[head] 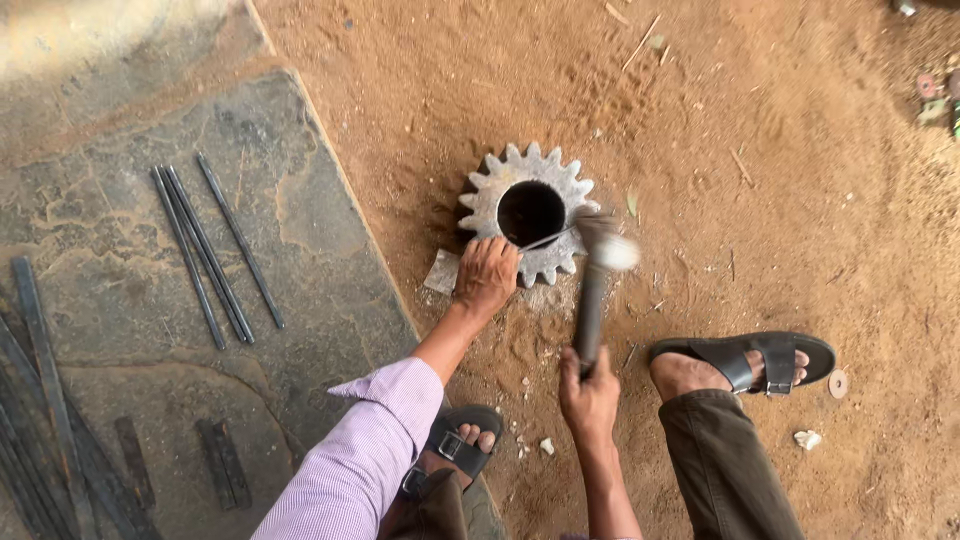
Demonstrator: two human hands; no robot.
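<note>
Nearest the camera, two feet in dark sandals stand on the sandy ground, with olive trouser legs and a lilac striped sleeve low in the view. The right hand has its grip clenched around the dark handle of a hammer; the hammer's head is blurred and sits just beside the right rim of the gear. The left hand rests on the near edge of a grey toothed gear, its grip closed on a thin metal piece that lies across the edge of the gear's round bore. The gear lies flat on the sand, just right of a stone slab. A small grey scrap lies beside the left hand. Farther left on the slab lie three thin dark rods, with flat metal strips at the frame's edge.
</note>
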